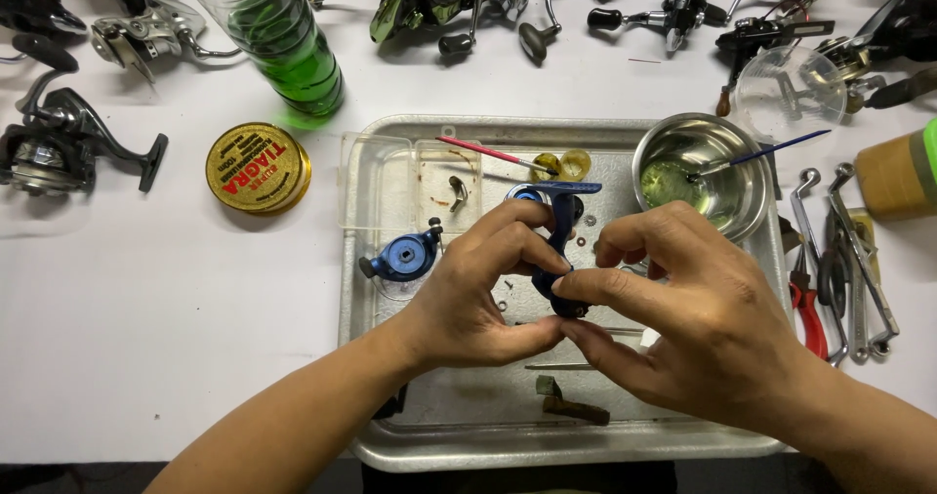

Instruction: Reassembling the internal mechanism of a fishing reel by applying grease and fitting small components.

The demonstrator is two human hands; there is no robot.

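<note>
bare forearms, no sleeves, ringless fingers

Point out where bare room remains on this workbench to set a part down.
Widest bare patch: white tabletop, bordered by the round yellow line spool, black spinning reel and metal tray. The left hand and right hand, holding a blue reel body, cover the tray's middle. Crowded: top row of reels, steel bowl, hand tools on the right.

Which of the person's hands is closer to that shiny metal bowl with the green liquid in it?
The right hand. It sits just below the metal bowl, near its lower rim. The left hand is farther off, down and to the left of the bowl, across the blue reel part both hands hold.
</note>
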